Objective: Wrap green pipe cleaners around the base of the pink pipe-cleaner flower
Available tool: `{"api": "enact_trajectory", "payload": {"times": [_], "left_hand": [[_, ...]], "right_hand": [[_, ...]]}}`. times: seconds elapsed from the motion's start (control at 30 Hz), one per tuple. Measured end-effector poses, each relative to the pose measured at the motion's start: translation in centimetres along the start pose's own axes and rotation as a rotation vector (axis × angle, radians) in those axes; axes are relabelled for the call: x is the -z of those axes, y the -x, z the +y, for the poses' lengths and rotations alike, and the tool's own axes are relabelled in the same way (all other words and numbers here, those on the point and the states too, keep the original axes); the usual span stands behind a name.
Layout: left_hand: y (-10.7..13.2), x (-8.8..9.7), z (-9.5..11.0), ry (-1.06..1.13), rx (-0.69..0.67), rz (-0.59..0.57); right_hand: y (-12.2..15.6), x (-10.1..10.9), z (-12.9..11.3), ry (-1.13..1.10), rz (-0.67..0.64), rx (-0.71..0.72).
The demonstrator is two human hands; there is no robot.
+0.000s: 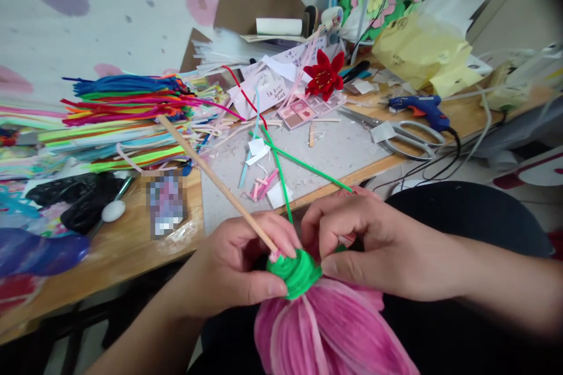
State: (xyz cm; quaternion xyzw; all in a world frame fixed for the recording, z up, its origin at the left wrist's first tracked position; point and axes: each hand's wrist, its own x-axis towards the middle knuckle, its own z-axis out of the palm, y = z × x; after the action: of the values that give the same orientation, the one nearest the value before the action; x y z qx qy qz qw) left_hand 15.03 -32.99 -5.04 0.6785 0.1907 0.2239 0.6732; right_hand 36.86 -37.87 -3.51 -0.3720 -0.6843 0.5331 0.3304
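My left hand (240, 263) is closed round the base of a pink fuzzy flower (329, 328), which hangs petals down toward my lap. A thin wooden stick (211, 179) rises from the flower base up and to the left. A coil of green pipe cleaner (297, 272) wraps the base of the flower. My right hand (365, 243) pinches that green coil from the right. Two loose green pipe cleaner ends (285, 173) stick up from between my hands over the table edge.
A wooden table (118, 246) carries a heap of coloured pipe cleaners (123, 105) at the left, a grey mat (334, 152), scissors (404, 137), a blue glue gun (422, 108), a red paper flower (325, 73) and yellow paper (417, 53).
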Motion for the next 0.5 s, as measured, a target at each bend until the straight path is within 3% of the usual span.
{"api": "enact_trajectory", "payload": {"times": [0.17,0.5], "left_hand": [[1.1,-1.3,-0.7,0.199,-0.026,0.046],[1.3,-2.2,-0.5,0.112,-0.143,-0.018]], "right_hand": [[0.5,-0.7,-0.7,-0.007,-0.029,-0.025],[0.6,-1.3,0.0,-0.397,-0.079,-0.189]]}}
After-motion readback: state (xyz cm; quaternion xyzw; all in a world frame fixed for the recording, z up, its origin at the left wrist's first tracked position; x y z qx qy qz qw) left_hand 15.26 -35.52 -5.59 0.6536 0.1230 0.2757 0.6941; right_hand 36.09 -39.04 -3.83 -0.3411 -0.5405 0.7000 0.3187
